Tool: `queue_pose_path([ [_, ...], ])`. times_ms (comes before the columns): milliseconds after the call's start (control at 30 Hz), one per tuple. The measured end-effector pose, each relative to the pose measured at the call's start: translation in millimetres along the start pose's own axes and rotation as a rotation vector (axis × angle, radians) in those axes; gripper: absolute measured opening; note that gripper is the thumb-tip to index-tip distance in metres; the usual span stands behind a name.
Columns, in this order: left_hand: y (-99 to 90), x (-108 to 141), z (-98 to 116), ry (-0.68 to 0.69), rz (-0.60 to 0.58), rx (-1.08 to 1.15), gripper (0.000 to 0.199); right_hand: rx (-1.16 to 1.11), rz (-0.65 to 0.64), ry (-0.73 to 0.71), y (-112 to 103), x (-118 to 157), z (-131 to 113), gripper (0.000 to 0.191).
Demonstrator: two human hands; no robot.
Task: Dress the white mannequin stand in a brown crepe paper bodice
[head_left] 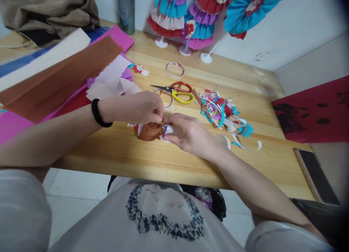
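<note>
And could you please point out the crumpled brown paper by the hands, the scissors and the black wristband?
Crumpled brown paper (149,132): head view, middle of its folded surface.
Scissors (171,89): head view, near the pivot between blades and handles.
Black wristband (97,115): head view, middle of its visible band.

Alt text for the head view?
Left hand and right hand work close together on a crumpled brown paper piece at a wooden table. Scissors lie beyond, with paper scraps to the right and paper sheets to the left.
</note>
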State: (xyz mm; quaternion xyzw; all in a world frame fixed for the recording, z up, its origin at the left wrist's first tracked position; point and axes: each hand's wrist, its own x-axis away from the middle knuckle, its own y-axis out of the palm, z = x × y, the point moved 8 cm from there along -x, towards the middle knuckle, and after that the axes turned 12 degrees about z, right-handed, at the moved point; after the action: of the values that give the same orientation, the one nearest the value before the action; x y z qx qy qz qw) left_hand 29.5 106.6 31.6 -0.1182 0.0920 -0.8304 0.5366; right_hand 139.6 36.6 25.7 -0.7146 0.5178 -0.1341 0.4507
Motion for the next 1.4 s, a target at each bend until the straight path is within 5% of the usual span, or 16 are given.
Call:
queue_pose_path([
  [167,12.9,5.9,11.3,0.143,-0.119,-0.175,0.019,0.065,0.016,0.05,-9.0,-6.5,11.0,0.035],
  [300,17.1,3.2,13.7,0.283,-0.069,-0.322,0.014,0.113,-0.021,0.061,-11.2,-10.2,16.9,0.029],
  [500,16.2,-11.7,10.5,0.224,0.029,-0.18,0.02,0.122,-0.015,0.021,-13.4,-21.7,11.3,0.01],
  [700,10.5,-19.9,26.0,0.166,0.007,-0.367,0.026,0.048,-0.03,-0.04,-7.0,-34.4,6.4,0.014],
  [867,9.6,-9.8,32.7,0.172,-0.121,-0.468,0.033,-0.024,0.031,0.068,-12.8,-33.4,17.7,0.012],
  [1033,-2.5,-2.8,26.6,0.179,-0.135,-0.665,0.009,-0.077,0.016,0.005,-10.6,-29.5,8.8,0.002],
  [1200,18.4,8.1,23.2,0.266,-0.289,-0.692,0.015,-0.09,0.056,0.044,-8.4,-30.5,13.7,0.013],
  [1400,27.6,6.9,25.0,0.305,-0.139,-0.495,0.023,-0.184,0.071,0.199,-5.7,-28.0,33.4,0.01],
])
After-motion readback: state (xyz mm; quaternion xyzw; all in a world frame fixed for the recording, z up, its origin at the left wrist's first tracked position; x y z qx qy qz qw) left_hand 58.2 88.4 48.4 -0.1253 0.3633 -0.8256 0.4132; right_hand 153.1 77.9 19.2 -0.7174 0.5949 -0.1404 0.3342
